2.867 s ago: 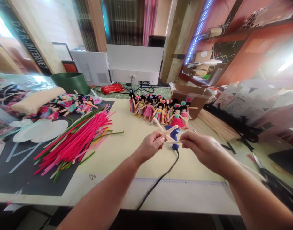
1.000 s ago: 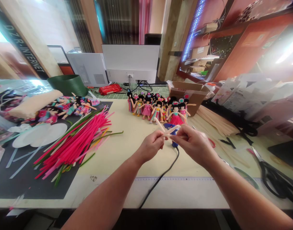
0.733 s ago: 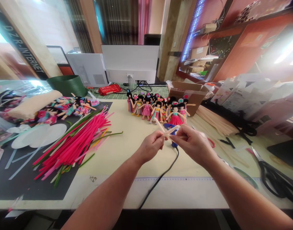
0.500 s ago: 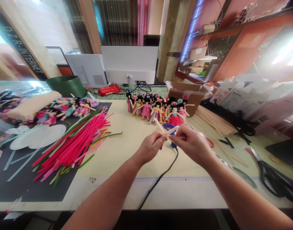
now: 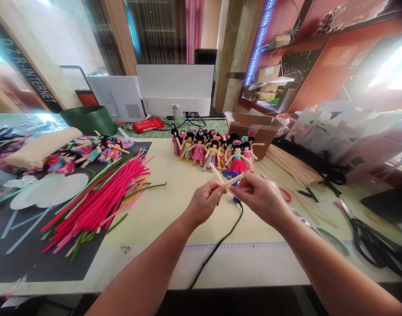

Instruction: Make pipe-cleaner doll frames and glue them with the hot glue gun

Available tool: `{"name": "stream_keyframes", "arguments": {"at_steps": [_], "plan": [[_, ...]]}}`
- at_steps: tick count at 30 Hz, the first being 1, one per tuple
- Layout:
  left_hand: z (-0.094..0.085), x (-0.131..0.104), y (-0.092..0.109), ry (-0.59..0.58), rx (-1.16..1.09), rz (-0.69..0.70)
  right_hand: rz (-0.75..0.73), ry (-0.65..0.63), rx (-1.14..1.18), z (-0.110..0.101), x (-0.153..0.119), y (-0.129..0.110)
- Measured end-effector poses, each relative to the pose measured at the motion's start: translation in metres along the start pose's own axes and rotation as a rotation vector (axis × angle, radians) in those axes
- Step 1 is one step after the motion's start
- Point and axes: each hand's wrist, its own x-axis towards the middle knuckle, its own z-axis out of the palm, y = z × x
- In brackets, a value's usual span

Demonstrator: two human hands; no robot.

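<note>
Because both hands are closed in a pinch, I see only part of the pale stem piece [image 5: 233,180], which is held above the table [image 5: 174,210], in front of the blue tool [image 5: 229,174]. The left hand [image 5: 204,201] grips it near the crossing of its strips; the right hand [image 5: 261,195] pinches it just beside, and how its fingers sit I cannot tell exactly. I judge this piece very light and soft on the surface, with probably a bendable core, so it should not slip easily. It is hardly fragile, but a strong squeeze could flatten or bend it wrongly. I would hold firmly at the crossing with the left fingertips, and guide each strip near its free end.
</note>
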Motion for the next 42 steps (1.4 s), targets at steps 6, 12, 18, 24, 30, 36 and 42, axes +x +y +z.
{"name": "stream_keyframes", "arguments": {"at_steps": [6,12,18,24,30,36,42], "plan": [[0.000,-0.001,0.003,0.017,0.024,0.017,-0.002,-0.015,0.035,-0.001,0.000,-0.001],[0.002,-0.002,0.000,0.054,0.081,0.043,0.000,-0.029,0.064,0.002,0.000,0.003],[0.002,-0.004,0.006,0.022,0.113,0.056,0.032,-0.058,0.085,0.002,0.000,0.004],[0.002,-0.006,0.010,0.010,0.105,0.049,0.033,-0.037,0.089,0.002,0.001,0.003],[0.004,-0.001,-0.003,0.010,-0.013,0.064,0.009,-0.031,0.055,0.001,0.000,0.003],[0.005,0.000,-0.004,0.086,-0.111,0.070,0.007,-0.033,0.027,0.001,-0.001,0.001],[0.005,0.003,-0.008,0.142,-0.171,0.077,0.017,-0.037,0.019,0.001,-0.001,0.001]]}}
